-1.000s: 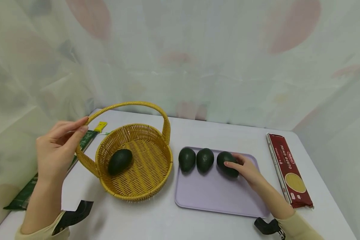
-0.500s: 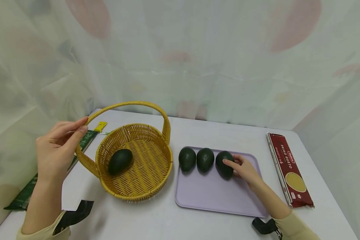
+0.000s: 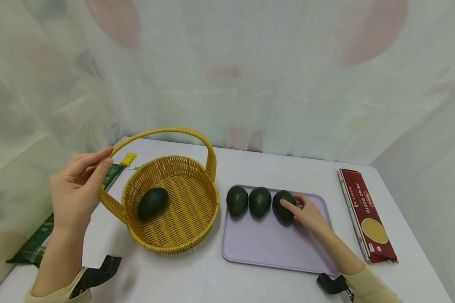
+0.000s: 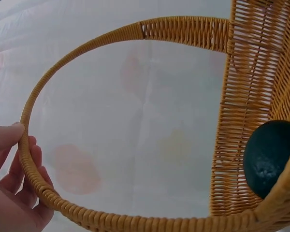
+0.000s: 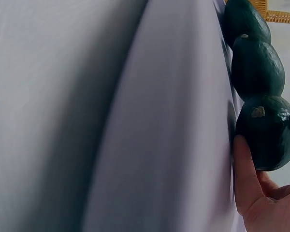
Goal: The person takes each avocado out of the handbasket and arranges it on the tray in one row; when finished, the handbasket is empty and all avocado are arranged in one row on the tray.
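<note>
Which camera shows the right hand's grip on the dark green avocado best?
Right wrist: thumb under the rightmost dark green avocado, close up. Head view shows the right hand around it on the lilac tray. Left wrist misses it.

hand (image 5: 261,203) around nearest avocado (image 5: 268,130)
</note>
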Tool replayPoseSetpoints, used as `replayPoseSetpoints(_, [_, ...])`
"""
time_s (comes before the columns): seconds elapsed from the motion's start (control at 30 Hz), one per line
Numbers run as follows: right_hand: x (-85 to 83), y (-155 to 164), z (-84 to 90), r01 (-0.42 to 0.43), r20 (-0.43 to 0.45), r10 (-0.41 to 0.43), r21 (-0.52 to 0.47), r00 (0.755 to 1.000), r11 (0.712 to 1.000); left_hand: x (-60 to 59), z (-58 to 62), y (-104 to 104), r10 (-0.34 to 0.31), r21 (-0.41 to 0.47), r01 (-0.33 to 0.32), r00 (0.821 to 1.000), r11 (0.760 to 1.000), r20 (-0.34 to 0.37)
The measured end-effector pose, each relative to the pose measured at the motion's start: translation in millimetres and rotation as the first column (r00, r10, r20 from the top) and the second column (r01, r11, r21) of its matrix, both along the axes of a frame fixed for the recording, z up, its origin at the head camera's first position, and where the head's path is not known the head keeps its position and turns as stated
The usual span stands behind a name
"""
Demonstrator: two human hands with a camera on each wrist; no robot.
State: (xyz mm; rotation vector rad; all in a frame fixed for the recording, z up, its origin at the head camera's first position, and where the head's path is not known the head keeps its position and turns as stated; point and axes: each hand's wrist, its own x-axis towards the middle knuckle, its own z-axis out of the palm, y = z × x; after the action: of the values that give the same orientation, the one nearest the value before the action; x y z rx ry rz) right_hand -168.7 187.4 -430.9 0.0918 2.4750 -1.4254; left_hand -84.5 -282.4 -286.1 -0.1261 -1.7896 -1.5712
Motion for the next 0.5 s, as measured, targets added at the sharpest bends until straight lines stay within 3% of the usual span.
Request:
replayPoseSetpoints(0.3, [-0.2, -0.5, -0.9, 0.013, 0.023, -0.01, -0.135, 1.0, 0.991, 3.0, -9.2, 6.5, 0.062, 0.037, -0.061, 0.998, 0.997, -0.008])
replayPoseSetpoints(0.5, [-1.6, 2.4, -3.7, 0.015, 0.021, -0.012, -0.142, 1.0, 0.99, 4.3, -13.0, 8.2, 0.077, 0.078, -0.078, 0.997, 0.994, 0.005])
